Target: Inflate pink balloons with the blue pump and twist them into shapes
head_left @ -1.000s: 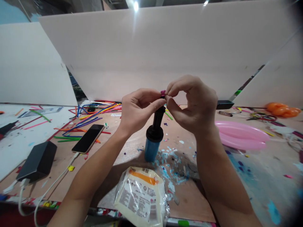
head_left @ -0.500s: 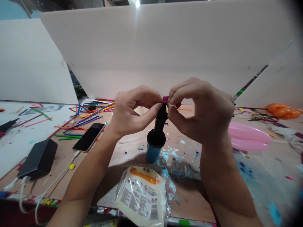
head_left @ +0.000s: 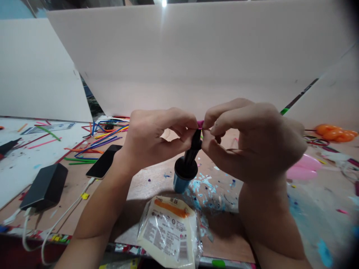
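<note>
A hand balloon pump [head_left: 185, 168] with a blue barrel and black top stands on the table, its nozzle leaning slightly right. At the nozzle's tip sits a small magenta piece of balloon [head_left: 200, 124]. My left hand [head_left: 161, 136] pinches its left side between thumb and forefinger. From the right, my right hand [head_left: 246, 138] pinches the other side, thumb against the nozzle. Most of the magenta balloon is hidden by my fingers. A clear-wrapped packet [head_left: 171, 231] of cream-coloured material lies in front of the pump.
At left lie a phone [head_left: 103, 162], a dark block-shaped device [head_left: 45, 186], a white cable [head_left: 67, 213] and several uninflated long balloons [head_left: 112, 142]. A pink inflated balloon [head_left: 304, 167] and an orange one [head_left: 335, 132] are at right. White boards [head_left: 179, 56] rise behind.
Both hands have shifted slightly down, with the right hand also moving right and its wrist turning. The pump's top and the magenta balloon have tilted a little to the right.
</note>
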The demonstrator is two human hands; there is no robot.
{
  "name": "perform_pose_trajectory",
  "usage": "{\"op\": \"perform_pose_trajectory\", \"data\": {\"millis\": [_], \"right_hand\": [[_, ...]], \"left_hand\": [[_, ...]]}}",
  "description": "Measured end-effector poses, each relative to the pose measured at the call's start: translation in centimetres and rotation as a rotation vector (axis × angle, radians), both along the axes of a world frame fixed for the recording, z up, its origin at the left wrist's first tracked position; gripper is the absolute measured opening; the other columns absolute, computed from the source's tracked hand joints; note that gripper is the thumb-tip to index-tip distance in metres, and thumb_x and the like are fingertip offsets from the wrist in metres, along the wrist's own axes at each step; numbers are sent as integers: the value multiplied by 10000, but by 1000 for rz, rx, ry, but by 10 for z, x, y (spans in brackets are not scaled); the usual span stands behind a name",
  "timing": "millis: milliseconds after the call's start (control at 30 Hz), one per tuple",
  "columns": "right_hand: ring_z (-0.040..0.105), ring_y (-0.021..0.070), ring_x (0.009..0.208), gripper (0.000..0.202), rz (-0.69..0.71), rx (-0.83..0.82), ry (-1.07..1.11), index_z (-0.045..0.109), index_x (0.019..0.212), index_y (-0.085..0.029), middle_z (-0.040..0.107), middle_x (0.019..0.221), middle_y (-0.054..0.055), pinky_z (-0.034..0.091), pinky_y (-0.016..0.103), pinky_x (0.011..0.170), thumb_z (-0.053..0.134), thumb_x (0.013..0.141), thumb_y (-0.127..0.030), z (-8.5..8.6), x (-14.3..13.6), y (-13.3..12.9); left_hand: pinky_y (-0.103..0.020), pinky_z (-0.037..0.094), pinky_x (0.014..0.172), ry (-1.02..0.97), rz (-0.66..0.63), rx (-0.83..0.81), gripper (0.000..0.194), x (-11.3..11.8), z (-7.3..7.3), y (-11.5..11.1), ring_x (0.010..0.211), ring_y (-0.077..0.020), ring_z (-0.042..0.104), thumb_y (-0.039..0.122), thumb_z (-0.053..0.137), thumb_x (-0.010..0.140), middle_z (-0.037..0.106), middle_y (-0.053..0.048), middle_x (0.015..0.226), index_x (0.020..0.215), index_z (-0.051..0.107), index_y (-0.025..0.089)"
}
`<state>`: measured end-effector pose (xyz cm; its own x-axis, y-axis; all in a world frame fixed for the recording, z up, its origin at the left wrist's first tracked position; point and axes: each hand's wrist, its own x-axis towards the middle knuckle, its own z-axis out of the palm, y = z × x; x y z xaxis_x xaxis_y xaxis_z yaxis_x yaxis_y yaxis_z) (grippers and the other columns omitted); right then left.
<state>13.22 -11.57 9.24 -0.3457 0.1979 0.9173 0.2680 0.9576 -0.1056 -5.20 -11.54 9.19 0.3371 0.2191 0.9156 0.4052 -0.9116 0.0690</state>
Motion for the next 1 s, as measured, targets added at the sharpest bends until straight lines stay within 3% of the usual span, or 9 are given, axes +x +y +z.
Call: {"op": "perform_pose_trajectory", "data": {"millis": [100, 367, 533, 1000], "right_hand": [[565, 141, 588, 314, -35, 27, 68, 504, 851, -294, 622, 792, -36, 445, 298, 521, 608, 712, -33, -6, -4, 3], [499, 112, 517, 313, -181, 80, -2, 460, 832, -259, 583, 712, -49, 415, 280, 519, 590, 675, -21, -11, -3, 23], [509, 97, 527, 273, -203, 141, -28, 475, 844, -242, 605, 765, -35, 418, 263, 534, 543, 689, -28, -11, -4, 33], [509, 122, 582, 229, -252, 67, -151, 497, 822, -235, 570, 713, -22, 388, 258, 558, 530, 690, -50, -8, -4, 34]], "left_hand": [[-227, 565, 614, 0, 27, -76, 102, 0, 0, 2, 622, -122, 685, 130, 647, 757, 717, 31, 723, 767, 684, 225], [-224, 540, 645, -54, 17, -234, 71, -2, -7, 25, 661, -117, 662, 237, 705, 746, 687, 7, 721, 795, 665, 205], [-227, 536, 633, -26, 5, -238, 92, -5, -12, 35, 645, -119, 664, 264, 698, 765, 681, 5, 724, 819, 648, 209], [-230, 507, 637, 108, 89, -208, 142, -13, -13, 38, 700, -140, 680, 191, 648, 768, 712, -5, 782, 904, 668, 226]]}}
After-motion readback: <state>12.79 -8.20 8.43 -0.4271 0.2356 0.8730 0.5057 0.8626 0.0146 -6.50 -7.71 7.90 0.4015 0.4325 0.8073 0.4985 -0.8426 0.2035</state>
